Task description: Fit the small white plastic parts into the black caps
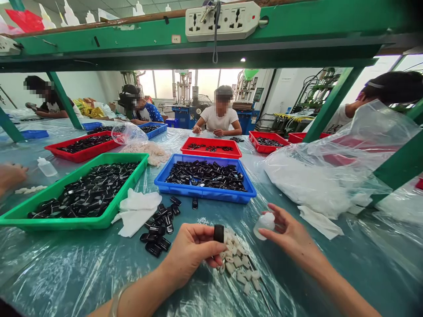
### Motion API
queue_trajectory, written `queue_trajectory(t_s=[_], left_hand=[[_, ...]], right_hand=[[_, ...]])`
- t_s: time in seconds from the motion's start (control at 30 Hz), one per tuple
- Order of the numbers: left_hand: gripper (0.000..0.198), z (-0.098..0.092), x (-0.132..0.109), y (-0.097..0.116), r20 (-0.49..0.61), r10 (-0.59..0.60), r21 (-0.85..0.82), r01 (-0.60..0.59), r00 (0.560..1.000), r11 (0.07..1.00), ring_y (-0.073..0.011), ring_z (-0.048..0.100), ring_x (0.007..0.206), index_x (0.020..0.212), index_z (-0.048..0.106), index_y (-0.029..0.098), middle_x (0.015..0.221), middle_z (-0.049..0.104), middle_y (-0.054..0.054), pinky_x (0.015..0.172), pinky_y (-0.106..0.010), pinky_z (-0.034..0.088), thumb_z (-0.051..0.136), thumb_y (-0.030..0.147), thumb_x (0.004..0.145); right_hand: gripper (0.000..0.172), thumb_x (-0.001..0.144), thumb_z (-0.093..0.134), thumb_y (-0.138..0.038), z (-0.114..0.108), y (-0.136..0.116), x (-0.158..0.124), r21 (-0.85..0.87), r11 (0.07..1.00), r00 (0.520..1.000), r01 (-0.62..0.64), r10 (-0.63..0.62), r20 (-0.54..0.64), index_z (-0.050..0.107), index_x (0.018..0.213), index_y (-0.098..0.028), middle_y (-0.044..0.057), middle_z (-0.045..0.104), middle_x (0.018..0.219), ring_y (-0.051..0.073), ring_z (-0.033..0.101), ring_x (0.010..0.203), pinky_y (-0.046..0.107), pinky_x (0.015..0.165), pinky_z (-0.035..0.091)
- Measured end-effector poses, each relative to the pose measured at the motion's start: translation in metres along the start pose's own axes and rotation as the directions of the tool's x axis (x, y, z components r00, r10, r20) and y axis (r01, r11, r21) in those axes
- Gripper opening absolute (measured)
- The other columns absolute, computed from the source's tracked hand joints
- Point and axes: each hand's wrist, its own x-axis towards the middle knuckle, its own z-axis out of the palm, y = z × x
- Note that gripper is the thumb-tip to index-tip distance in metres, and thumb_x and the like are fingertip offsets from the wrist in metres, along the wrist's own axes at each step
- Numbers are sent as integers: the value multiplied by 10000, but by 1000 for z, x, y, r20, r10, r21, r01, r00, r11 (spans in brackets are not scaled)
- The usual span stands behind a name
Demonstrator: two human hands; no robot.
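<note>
My left hand (pixel 193 248) is closed, pinching a small black plastic part (pixel 218 233) upright between thumb and fingers. Below it lies a heap of small white plastic pieces (pixel 238 263) on the plastic-covered table. My right hand (pixel 288 233) has its fingers curled loosely around a small white squeeze bottle (pixel 264 224), just right of the black part. A loose pile of black parts (pixel 161 230) lies left of my left hand, beside a white cloth (pixel 136 209).
A green tray (pixel 20 215) and a blue tray (pixel 205 193) full of black parts stand ahead; red trays (pixel 211 152) sit farther back. A clear bag of white material (pixel 317 176) is at the right. Other people work across the table. A green shelf with a power strip (pixel 223 20) hangs overhead.
</note>
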Motion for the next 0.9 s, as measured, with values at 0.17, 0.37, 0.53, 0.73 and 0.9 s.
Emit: queue_trajectory(t_s=[0.17, 0.37, 0.53, 0.73, 0.9], left_hand=[[248, -4, 2, 3, -29, 27, -6, -27, 999, 1000, -78, 555, 448, 698, 678, 65, 582, 644, -62, 435, -164, 427, 771, 267, 588], [277, -4, 3, 2, -52, 22, 9, -22, 998, 1000, -90, 563, 456, 691, 673, 65, 572, 634, -58, 441, -175, 436, 781, 292, 576], [237, -4, 4, -2, -33, 25, 7, -24, 999, 1000, -80, 561, 457, 714, 686, 81, 624, 659, -70, 439, -165, 435, 770, 270, 599], [211, -5, 6, -2, -18, 15, 7, -15, 1000, 1000, -70, 550, 448, 725, 690, 78, 584, 646, -61, 441, -154, 435, 755, 251, 622], [221, -3, 5, -3, -17, 23, -6, -23, 1000, 1000, -72, 562, 457, 757, 694, 87, 639, 666, -66, 434, -149, 434, 763, 234, 607]], right_hand=[[530, 671, 645, -475, -20, -27, -12, -287, 941, 937, 178, -251, -241, 549, 1106, -189, 117, 634, 1027, 286, 617, 829, 393, 651, 517], [172, 850, 506, -133, -3, -58, -44, -156, 811, 736, 563, -408, 540, 557, 711, -220, -23, 573, 694, 114, 542, 561, 193, 493, 421], [240, 713, 553, 45, 16, -63, -58, -300, 782, 604, 547, -121, 788, 585, 702, -192, -5, 580, 869, 116, 581, 718, 167, 604, 424], [261, 812, 491, 18, 28, -60, -61, -351, 693, 575, 629, -112, 810, 542, 634, -166, 13, 579, 889, 107, 584, 704, 159, 586, 404], [246, 795, 483, 3, 27, -59, -65, -369, 678, 586, 636, -114, 802, 544, 636, -174, 19, 578, 828, 124, 585, 691, 167, 569, 404]])
